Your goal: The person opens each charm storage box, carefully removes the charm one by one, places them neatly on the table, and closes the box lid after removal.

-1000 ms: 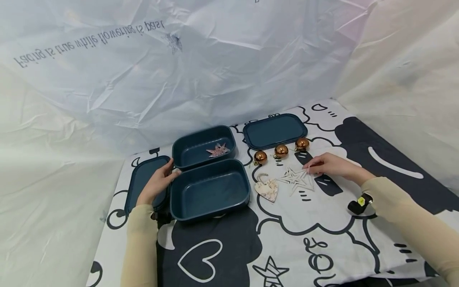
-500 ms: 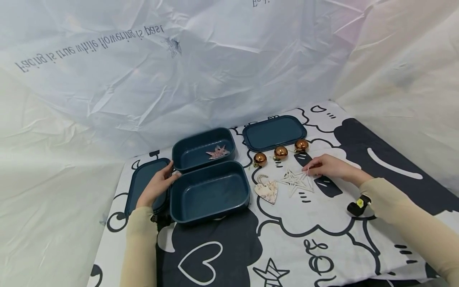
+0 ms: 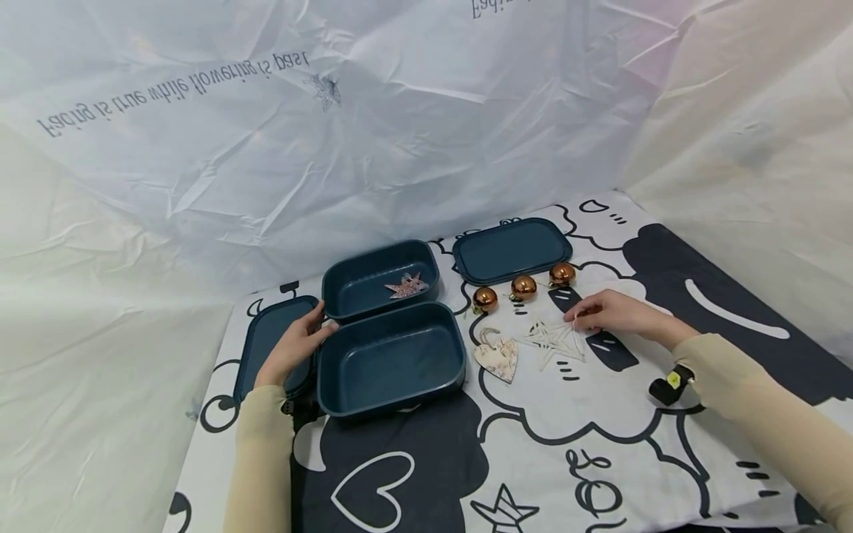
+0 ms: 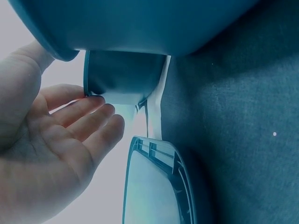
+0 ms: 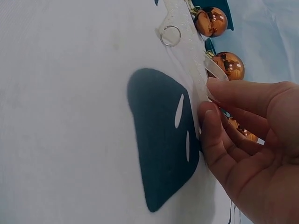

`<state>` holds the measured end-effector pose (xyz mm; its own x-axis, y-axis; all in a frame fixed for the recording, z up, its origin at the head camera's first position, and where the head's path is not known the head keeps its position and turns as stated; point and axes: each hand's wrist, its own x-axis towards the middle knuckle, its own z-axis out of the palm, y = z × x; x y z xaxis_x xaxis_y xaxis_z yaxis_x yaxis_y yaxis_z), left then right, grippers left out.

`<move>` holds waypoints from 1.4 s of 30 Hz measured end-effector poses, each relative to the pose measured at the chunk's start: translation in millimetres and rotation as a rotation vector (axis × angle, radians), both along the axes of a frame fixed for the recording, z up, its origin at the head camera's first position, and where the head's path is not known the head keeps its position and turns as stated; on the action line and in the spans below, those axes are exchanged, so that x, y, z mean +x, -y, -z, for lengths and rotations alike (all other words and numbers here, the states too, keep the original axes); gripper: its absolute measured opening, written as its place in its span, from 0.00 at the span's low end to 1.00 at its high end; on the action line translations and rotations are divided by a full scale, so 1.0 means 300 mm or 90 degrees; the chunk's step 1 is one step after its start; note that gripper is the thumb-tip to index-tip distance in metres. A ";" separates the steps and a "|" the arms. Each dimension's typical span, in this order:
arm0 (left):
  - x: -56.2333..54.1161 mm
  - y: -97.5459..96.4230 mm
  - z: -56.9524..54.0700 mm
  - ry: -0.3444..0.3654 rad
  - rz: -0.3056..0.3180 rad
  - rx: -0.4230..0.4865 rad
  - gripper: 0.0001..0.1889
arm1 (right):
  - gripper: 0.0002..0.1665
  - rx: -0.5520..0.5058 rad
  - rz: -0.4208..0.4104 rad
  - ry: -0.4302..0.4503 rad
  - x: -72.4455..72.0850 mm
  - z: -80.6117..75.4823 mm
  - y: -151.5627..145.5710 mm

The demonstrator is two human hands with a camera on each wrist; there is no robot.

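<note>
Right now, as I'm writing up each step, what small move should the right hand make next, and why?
Probably carry the white star over to the far box: the right hand pinches it, that box is open, and a pink star lies inside.

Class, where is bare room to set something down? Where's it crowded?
Bare: inside the near box; the cloth on the near side of the heart ornament and white star. Crowded: between that star and far lid, where baubles sit.
</note>
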<state>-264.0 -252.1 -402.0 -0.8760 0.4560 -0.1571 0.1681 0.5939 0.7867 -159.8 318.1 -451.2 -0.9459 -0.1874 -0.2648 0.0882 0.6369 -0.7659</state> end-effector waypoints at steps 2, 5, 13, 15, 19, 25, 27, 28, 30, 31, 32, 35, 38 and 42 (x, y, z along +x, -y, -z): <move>0.005 -0.003 -0.006 -0.003 0.001 -0.003 0.38 | 0.19 0.000 -0.003 0.002 0.001 -0.003 -0.002; 0.007 -0.004 -0.008 -0.004 0.000 -0.005 0.39 | 0.20 -0.003 -0.013 0.009 0.002 -0.011 -0.008; 0.004 -0.002 -0.005 -0.004 -0.001 -0.012 0.39 | 0.22 0.013 -0.034 0.028 -0.008 -0.036 -0.021; 0.005 -0.003 -0.007 -0.003 0.000 -0.010 0.39 | 0.23 0.024 -0.038 0.027 -0.008 -0.046 -0.021; 0.007 -0.003 -0.010 -0.001 0.000 -0.010 0.39 | 0.24 0.044 -0.047 0.018 -0.011 -0.065 -0.023; 0.001 0.000 -0.004 -0.002 -0.001 -0.018 0.38 | 0.24 0.044 -0.076 0.019 -0.026 -0.087 -0.031; -0.009 0.005 0.007 -0.002 -0.002 -0.014 0.38 | 0.24 0.038 -0.087 0.022 -0.030 -0.095 -0.032; -0.016 0.009 0.016 -0.002 -0.003 -0.010 0.39 | 0.24 0.036 -0.092 0.023 -0.033 -0.099 -0.033; -0.032 0.020 0.040 -0.004 -0.006 -0.006 0.39 | 0.24 0.033 -0.097 0.030 -0.037 -0.104 -0.033; -0.041 0.026 0.052 -0.006 -0.006 -0.005 0.40 | 0.24 0.033 -0.098 0.034 -0.038 -0.107 -0.032; -0.048 0.031 0.064 -0.011 -0.006 -0.008 0.40 | 0.24 0.034 -0.099 0.039 -0.039 -0.109 -0.031; -0.063 0.044 0.091 -0.022 -0.006 -0.019 0.41 | 0.22 0.046 -0.096 0.048 -0.042 -0.117 -0.032; -0.065 0.048 0.099 -0.032 -0.007 -0.023 0.41 | 0.20 0.056 -0.090 0.048 -0.043 -0.132 -0.033; -0.060 0.049 0.100 -0.033 -0.007 -0.018 0.41 | 0.20 0.073 -0.088 0.030 -0.046 -0.160 -0.032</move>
